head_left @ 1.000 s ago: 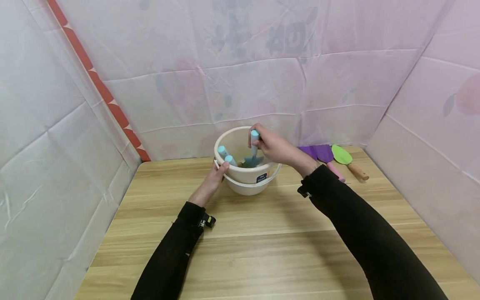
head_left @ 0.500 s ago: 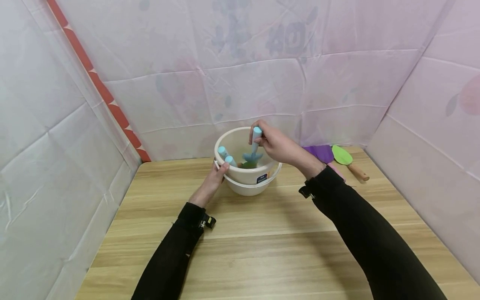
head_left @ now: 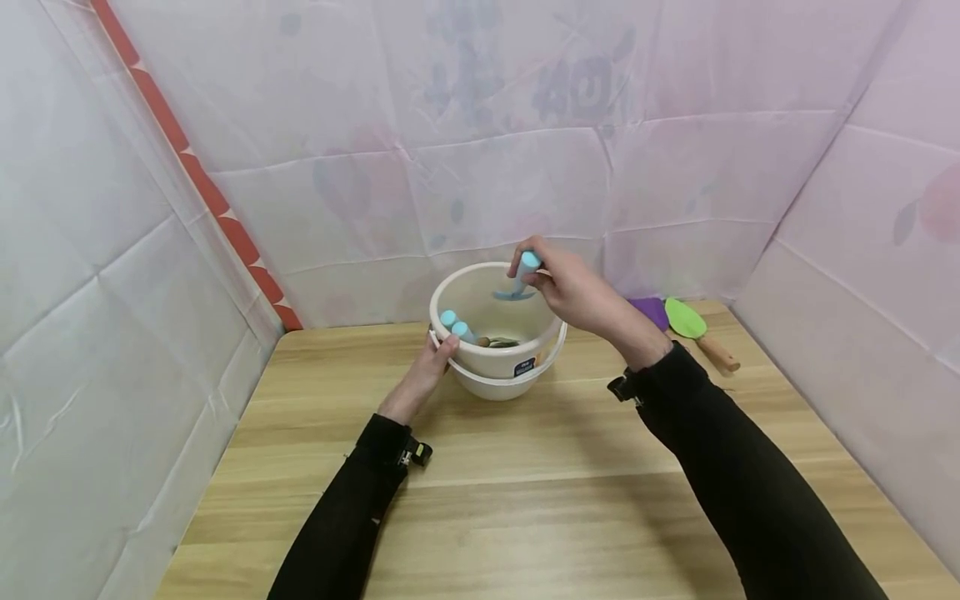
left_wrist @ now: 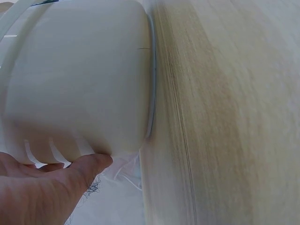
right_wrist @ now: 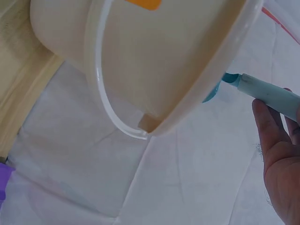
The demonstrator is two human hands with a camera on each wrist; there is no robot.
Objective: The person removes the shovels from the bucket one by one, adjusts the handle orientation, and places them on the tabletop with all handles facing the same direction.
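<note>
Two hands at work: left hand (head_left: 422, 377) grips bucket (head_left: 487, 354) rim at 9 o'clock, steadying it; right hand (head_left: 577, 293) pinches blue trowel (head_left: 520, 280) above rim, clear of tools inside.

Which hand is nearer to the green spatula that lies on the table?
The right hand, lifting a blue tool above the bucket, beside the green spatula. The left hand grips the bucket's opposite side.

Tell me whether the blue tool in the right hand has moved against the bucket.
Yes. The blue tool, pinched by the right hand, has risen from deep inside the white bucket to rim height.
</note>
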